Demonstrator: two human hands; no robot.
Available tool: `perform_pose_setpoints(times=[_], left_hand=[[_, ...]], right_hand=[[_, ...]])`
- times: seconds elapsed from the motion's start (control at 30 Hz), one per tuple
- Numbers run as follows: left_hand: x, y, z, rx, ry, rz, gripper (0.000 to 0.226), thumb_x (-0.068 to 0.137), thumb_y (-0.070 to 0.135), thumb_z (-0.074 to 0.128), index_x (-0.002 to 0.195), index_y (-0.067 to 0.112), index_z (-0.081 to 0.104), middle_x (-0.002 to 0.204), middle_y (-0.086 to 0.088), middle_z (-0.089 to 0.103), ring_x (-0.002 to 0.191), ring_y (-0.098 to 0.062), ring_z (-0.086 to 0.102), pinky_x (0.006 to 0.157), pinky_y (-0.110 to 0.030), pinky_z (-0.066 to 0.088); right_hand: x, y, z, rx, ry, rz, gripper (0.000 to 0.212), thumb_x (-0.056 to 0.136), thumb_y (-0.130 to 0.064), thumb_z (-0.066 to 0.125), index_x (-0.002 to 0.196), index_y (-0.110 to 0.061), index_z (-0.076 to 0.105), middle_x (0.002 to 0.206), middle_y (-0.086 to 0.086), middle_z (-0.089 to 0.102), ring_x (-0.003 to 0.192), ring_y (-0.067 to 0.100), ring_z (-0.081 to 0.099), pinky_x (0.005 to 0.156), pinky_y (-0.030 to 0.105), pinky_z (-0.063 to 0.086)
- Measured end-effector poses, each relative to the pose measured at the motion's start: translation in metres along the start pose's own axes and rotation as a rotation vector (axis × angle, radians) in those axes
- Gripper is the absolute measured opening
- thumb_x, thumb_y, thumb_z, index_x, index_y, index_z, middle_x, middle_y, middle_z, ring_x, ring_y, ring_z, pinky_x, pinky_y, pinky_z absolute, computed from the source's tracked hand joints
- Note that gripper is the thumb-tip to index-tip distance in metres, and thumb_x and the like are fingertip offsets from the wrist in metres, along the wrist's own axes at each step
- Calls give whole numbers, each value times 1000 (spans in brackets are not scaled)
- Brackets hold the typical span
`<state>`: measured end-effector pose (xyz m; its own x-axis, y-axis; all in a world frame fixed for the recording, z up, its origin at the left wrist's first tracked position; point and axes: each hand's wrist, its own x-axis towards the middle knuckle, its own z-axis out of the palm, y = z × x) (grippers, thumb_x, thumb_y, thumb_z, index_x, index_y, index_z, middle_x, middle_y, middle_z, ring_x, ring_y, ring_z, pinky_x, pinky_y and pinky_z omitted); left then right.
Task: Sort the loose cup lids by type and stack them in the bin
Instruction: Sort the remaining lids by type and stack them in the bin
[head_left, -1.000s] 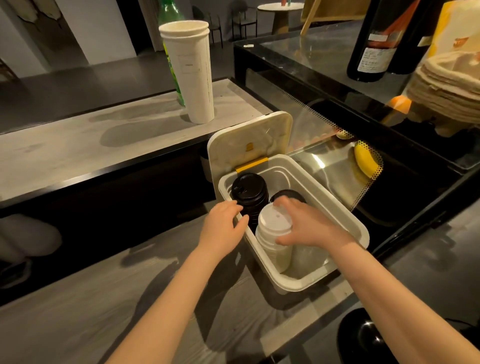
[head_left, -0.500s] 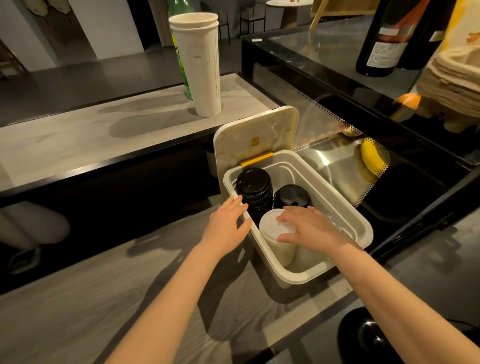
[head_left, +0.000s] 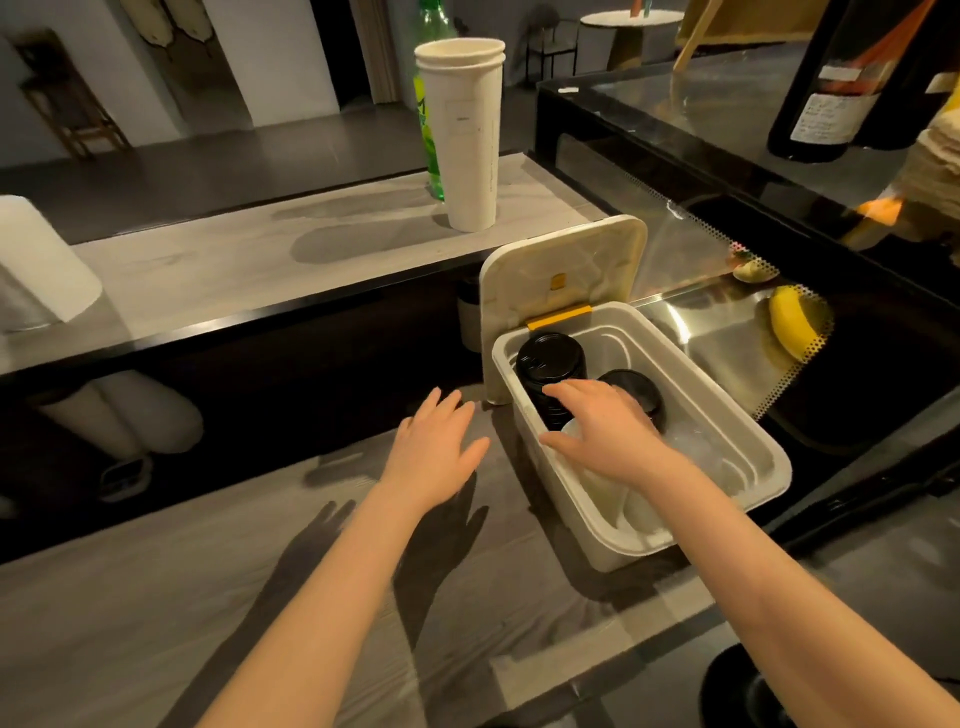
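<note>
A white bin (head_left: 748, 441) with its hinged lid (head_left: 561, 275) up sits on the grey counter. Inside, a tall stack of black lids (head_left: 550, 361) stands at the back left, a shorter black stack (head_left: 636, 387) beside it, and a stack of white lids (head_left: 605, 488) lies in the near part, mostly under my hand. My right hand (head_left: 608, 431) reaches into the bin with fingers spread flat over the white lids and against the black stacks. My left hand (head_left: 434, 452) hovers open over the counter just left of the bin, holding nothing.
A tall stack of white paper cups (head_left: 465, 140) and a green bottle (head_left: 428, 119) stand on the raised ledge behind. A glass display case (head_left: 727, 291) with a banana (head_left: 787, 322) lies to the right. Dark bottles (head_left: 831, 78) sit on top.
My left hand has let go of the bin's rim and drawn back to the left. My right hand has pushed the white lid stack lower into the bin and flattened over it.
</note>
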<state>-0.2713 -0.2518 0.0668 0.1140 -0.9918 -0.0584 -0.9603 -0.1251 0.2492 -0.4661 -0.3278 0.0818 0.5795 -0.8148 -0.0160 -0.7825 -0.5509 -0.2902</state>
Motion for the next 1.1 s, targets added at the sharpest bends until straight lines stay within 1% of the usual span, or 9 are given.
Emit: perform_pose_setpoints(times=[0.13,0.23,0.3,0.4,0.53,0.63,0.8,0.93,1.1], left_hand=[[-29,-42,-15,21,33,-174,57,97,46,37,147,20,27,157,0,18,146,-19,5,115,-46,17],[-60,-74,-24,10,65,-291,58,97,46,37,147,19,27,157,1,18,146,-19,5,115,-46,18],[-84,-95,-29,-14,67,-373,58,97,45,37,147,19,26,157,1,17,146,-18,4,114,-47,17],[-129,-129,-36,-25,77,-514,57,97,45,37,147,19,26,157,1,16,146,-18,4,113,-47,18],[-183,-171,-40,-47,85,-672,58,97,45,38,147,17,26,157,0,18,146,-19,5,115,-44,16],[-225,-209,-45,-42,62,-797,59,97,47,35,148,19,25,158,3,16,146,-16,4,115,-43,16],[-287,-276,-48,-19,81,-865,58,97,46,35,147,17,27,156,0,21,146,-18,7,114,-41,21],[-333,-330,-49,-55,83,-895,57,97,45,37,146,16,28,155,-1,24,145,-19,11,114,-39,23],[-389,-401,-43,-100,73,-988,59,97,45,40,146,15,28,154,-3,25,144,-22,16,113,-39,26]], right_hand=[[15,-52,11,2,63,-164,60,92,-46,51,145,-24,33,147,-2,41,137,17,35,113,39,30],[25,-91,27,6,71,-261,56,93,-44,51,143,-24,37,145,-2,43,136,16,37,112,35,32],[31,-119,41,30,35,-329,56,93,-45,50,143,-24,37,146,-2,43,136,16,37,111,35,32],[39,-168,63,26,-63,-443,57,93,-46,49,144,-24,35,146,-1,42,136,18,36,109,36,34],[41,-233,86,-4,-146,-551,56,93,-46,48,142,-22,38,142,1,46,131,22,41,103,38,39],[37,-290,103,0,-219,-611,57,93,-46,48,143,-22,36,144,2,44,132,25,40,103,41,39],[28,-384,131,-6,-273,-687,56,93,-45,49,142,-22,37,142,3,46,128,26,42,99,40,41],[20,-452,155,-26,-352,-715,56,94,-45,49,143,-22,37,145,4,43,131,26,40,101,41,41],[10,-528,194,-35,-429,-741,54,94,-42,50,142,-20,38,142,5,45,129,26,42,101,39,41]])
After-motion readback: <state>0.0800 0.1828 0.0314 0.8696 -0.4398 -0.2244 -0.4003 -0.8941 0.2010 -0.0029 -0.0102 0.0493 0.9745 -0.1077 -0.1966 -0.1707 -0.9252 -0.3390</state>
